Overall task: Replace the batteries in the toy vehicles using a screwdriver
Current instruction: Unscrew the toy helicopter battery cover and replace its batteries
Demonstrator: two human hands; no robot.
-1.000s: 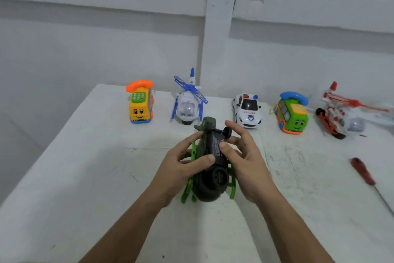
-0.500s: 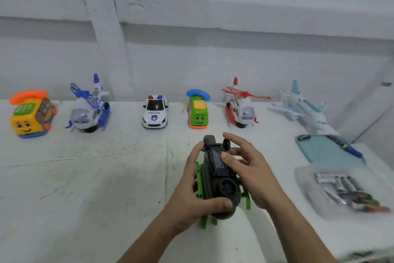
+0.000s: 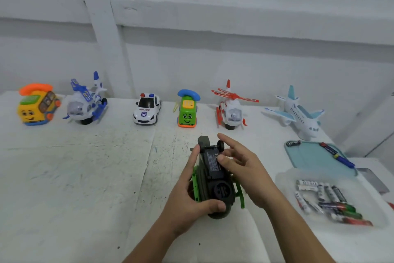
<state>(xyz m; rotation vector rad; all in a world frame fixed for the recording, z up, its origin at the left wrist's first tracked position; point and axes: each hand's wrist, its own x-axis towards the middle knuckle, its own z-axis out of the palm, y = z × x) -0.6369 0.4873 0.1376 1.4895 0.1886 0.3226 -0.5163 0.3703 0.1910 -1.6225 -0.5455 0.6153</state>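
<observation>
A dark green toy helicopter [image 3: 215,177] with bright green skids lies upside down above the white table, its black underside and battery cover facing me. My left hand [image 3: 187,198] grips it from the left, thumb wrapped over the rounded near end. On the toy's right side is my right hand [image 3: 245,166], whose thumb presses on the battery cover while its fingers stretch out loosely past the small black wheels. A blue and red pen-like tool [image 3: 336,154] lies on a teal tray [image 3: 309,156] at the right.
Along the wall stand a yellow phone car [image 3: 35,107], blue helicopter [image 3: 85,105], police car [image 3: 146,109], green phone car [image 3: 187,111], red helicopter [image 3: 231,109] and white airplane [image 3: 298,111]. A clear tray [image 3: 283,179] holds several batteries [image 3: 328,201]; one battery [image 3: 293,143] lies on the teal tray.
The view has swung to the right, bringing the airplane and both trays into sight. My left thumb now wraps the toy's near end, and my right fingers have loosened and spread.
</observation>
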